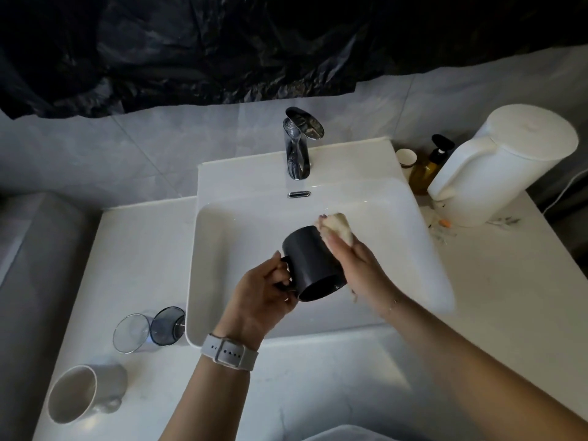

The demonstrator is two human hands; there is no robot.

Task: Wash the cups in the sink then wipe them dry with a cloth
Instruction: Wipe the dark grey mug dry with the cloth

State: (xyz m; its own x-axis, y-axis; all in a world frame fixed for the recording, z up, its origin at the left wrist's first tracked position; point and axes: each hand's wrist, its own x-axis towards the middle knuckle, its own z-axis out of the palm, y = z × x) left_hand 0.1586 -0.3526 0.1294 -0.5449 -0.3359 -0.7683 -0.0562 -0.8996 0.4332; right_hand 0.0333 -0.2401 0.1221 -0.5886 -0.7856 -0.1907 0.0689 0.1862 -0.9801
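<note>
The left hand [261, 289] is gripping the handle of a black mug [310, 264], its fingers curling through the loop and covering most of it. The mug is hanging tilted over the white sink [397, 218], mouth facing toward six o'clock; its inside is too dark to make out. At the mug's two o'clock side, the right hand [356, 259] is clutching a pale cloth [339, 226] and pressing it against the mug's wall; the hand is covering most of the cloth, with a frayed bit showing below the wrist. At eight o'clock from the sink, a clear glass [131, 333] and a smoky glass [168, 326] are lying on the counter [143, 249], touching each other. Farther toward seven o'clock a white mug [83, 393] is lying on its side, its handle hard to make out. A chrome tap [299, 144] is standing at twelve o'clock.
</note>
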